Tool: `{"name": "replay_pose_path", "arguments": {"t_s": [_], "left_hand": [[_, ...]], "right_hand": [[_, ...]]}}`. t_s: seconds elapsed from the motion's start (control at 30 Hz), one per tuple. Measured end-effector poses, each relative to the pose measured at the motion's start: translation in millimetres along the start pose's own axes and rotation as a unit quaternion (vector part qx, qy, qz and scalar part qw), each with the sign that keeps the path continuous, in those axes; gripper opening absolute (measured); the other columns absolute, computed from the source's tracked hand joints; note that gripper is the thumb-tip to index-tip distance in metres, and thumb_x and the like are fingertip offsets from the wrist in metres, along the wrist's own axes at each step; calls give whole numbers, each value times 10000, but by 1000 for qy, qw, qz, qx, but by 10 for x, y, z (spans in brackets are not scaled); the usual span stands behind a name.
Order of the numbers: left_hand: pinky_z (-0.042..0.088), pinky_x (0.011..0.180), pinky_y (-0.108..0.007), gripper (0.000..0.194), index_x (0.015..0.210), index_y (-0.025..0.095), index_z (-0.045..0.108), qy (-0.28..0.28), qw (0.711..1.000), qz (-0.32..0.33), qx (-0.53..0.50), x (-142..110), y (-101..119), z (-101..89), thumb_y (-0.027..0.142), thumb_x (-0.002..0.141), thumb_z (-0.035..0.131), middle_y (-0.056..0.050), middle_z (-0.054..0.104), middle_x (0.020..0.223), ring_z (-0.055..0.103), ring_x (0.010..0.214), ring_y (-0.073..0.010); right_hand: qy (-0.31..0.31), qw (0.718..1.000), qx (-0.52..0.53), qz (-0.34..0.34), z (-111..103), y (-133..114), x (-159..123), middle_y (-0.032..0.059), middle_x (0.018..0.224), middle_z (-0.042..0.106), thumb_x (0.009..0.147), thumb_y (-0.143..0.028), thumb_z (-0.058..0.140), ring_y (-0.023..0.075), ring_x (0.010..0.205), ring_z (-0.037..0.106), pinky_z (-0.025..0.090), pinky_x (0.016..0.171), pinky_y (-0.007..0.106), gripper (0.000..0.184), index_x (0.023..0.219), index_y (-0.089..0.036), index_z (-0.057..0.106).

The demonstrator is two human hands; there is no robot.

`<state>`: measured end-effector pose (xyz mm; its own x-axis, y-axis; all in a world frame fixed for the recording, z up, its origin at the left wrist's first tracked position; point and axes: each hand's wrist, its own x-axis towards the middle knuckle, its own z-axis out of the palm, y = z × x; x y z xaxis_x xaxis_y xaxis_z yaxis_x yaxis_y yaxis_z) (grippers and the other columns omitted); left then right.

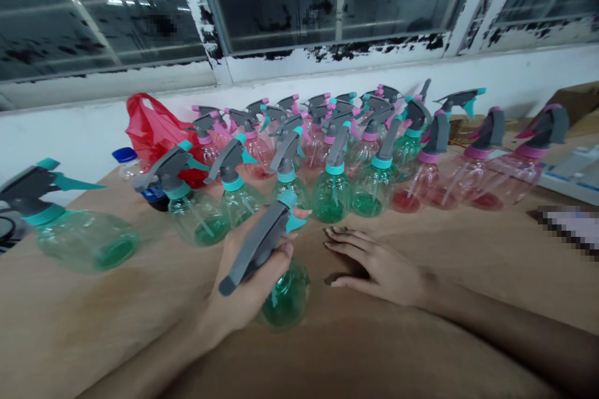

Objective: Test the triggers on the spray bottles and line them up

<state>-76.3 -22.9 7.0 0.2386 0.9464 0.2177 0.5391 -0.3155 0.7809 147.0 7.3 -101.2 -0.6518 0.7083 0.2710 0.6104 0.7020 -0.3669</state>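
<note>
My left hand (243, 277) is wrapped round the neck of a green spray bottle (286, 296) with a grey trigger head and teal nozzle, standing on the wooden table (421, 343). To its right, my right hand (372, 262) lies flat on the table with fingers stretched out, holding nothing. Just beyond both hands stands a crowd of several green spray bottles (331, 190) and pink spray bottles (468, 181).
A lone green bottle (79, 234) stands at the far left. A red plastic bag (152, 128) and a blue-capped bottle (128, 162) sit at the back left by the white wall. Cardboard and flat white items (568, 177) lie at the right edge.
</note>
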Motion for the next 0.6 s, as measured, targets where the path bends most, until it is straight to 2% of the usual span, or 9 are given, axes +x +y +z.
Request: {"name": "replay_pose_path", "arguments": {"t_s": [0.1, 0.2, 0.3, 0.43, 0.6], "left_hand": [[478, 703, -318, 386, 1158, 252, 503, -12, 1000, -4, -11, 9, -25, 37, 222, 776, 458, 9, 609, 762, 604, 722, -187], [471, 722, -292, 376, 1145, 279, 507, -2, 1000, 9, -17, 14, -49, 63, 197, 780, 463, 28, 603, 754, 607, 767, -175], [469, 728, -277, 346, 1111, 275, 528, 13, 999, 16, -25, 11, -66, 76, 186, 782, 469, 33, 607, 778, 601, 746, -156], [458, 692, -281, 355, 1148, 289, 508, 5, 1000, 13, -23, -1, -88, 71, 211, 804, 467, 47, 563, 673, 587, 715, -162], [439, 676, -290, 351, 1152, 281, 509, 5, 1000, 17, -15, -4, -77, 66, 234, 807, 469, 37, 544, 692, 579, 717, -169]], "right_hand": [[3, 1000, 2, 2, 3, 0, 1, 86, 1340, 451, 807, -557, 464, 230, 1257, 361, 319, 1037, 428, 599, 1273, -181, 453], [7, 1000, 6, -2, 10, 8, 0, 87, 1340, 451, 805, -554, 471, 230, 1252, 367, 327, 1030, 429, 597, 1272, -184, 454], [7, 1000, 7, -8, 17, 24, -2, 86, 1346, 444, 805, -547, 477, 236, 1254, 366, 331, 1026, 437, 589, 1272, -190, 454], [6, 1000, 3, -10, 27, 39, -5, 81, 1350, 440, 810, -547, 469, 236, 1260, 357, 327, 1029, 439, 588, 1279, -193, 447], [3, 1000, -3, -7, 28, 35, -4, 80, 1355, 434, 809, -554, 463, 232, 1264, 351, 320, 1037, 434, 599, 1281, -186, 444]]}}
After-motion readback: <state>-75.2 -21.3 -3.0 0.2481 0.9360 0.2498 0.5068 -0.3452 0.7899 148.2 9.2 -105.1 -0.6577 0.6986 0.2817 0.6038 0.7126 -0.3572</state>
